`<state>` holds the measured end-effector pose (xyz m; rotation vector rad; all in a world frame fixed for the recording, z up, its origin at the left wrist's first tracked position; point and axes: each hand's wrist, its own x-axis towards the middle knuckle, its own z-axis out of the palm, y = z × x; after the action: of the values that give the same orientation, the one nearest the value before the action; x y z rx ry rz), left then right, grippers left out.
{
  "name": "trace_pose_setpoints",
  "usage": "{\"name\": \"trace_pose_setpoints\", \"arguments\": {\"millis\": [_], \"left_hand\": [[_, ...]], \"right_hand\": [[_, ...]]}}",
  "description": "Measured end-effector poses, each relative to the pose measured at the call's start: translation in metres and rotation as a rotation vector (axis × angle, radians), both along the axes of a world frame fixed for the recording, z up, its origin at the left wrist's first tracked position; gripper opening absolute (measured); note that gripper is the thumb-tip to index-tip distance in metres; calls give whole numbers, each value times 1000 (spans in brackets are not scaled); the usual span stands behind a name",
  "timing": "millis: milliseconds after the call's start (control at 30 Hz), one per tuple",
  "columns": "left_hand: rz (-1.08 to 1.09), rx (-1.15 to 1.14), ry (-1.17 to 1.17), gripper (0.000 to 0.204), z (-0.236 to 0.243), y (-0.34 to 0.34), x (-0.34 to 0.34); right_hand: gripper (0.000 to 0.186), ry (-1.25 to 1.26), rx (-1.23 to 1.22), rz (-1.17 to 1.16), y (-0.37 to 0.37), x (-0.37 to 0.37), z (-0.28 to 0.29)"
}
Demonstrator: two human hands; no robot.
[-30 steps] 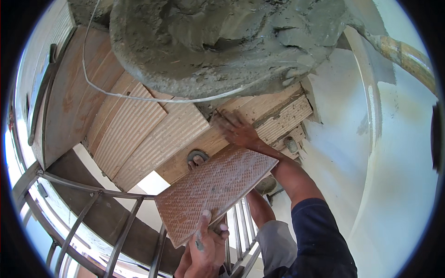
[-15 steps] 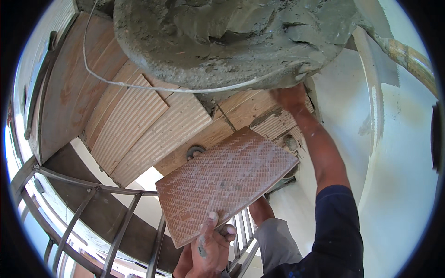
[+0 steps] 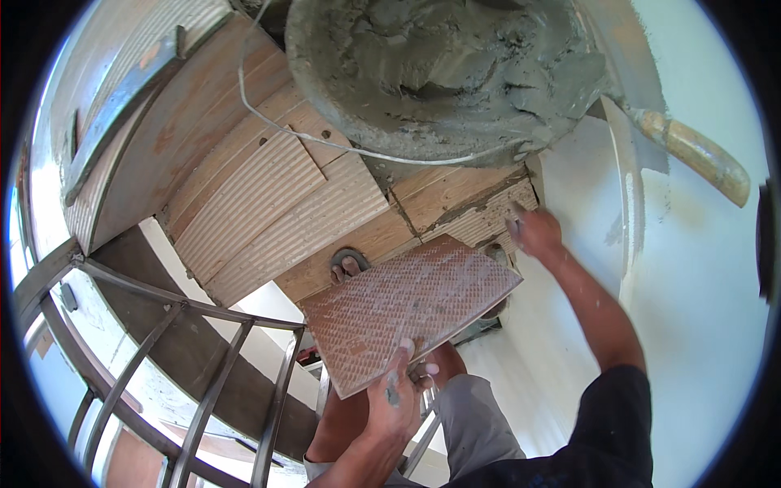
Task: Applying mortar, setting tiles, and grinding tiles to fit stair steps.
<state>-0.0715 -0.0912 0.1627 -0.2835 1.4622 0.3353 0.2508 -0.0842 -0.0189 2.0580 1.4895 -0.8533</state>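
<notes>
A reddish-brown tile [image 3: 415, 313], its gridded back facing up, lies tilted across my lap area. My left hand [image 3: 394, 394] grips its near edge, thumb on the back and fingers underneath; grey mortar marks the hand. Out to the right, my right hand [image 3: 538, 231] is apart from the tile, above a ribbed tile piece [image 3: 488, 213] by the wall. Its fingers are curled, with grey on the tips; what they hold, if anything, is too small to make out. Ahead stands a bucket [image 3: 313, 102] of wet grey mortar [image 3: 455, 61], with a wooden-handled trowel [image 3: 691, 154] lying at its right rim.
Ribbed tile pieces [image 3: 313, 215] lie on the wood-patterned tiled step [image 3: 325, 264], where my foot [image 3: 348, 267] rests. A metal railing [image 3: 207, 382] curves along the left. The pale wall [image 3: 700, 268] rises at right. A wire handle [image 3: 382, 154] hangs across the bucket's near side.
My right hand has come back toward me from the bucket's near edge. The view has shifted, showing more of the trowel handle. My left hand keeps its grip on the tile.
</notes>
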Motion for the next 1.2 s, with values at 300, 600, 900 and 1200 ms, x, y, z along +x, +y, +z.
{"name": "trace_pose_setpoints", "arguments": {"millis": [300, 600, 900, 1200], "left_hand": [[-59, 102, -60, 24, -39, -4, 42], [-143, 111, -198, 34, -96, 3, 73], [3, 145, -294, 38, -139, 24, 89], [151, 273, -71, 44, -140, 49, 74]], "right_hand": [[52, 1263, -2, -1489, -115, -84, 70], [53, 674, 138, -1398, -55, -101, 73], [57, 481, 500, -962, 25, -87, 50], [51, 539, 431, -1042, 86, -56, 9]]}}
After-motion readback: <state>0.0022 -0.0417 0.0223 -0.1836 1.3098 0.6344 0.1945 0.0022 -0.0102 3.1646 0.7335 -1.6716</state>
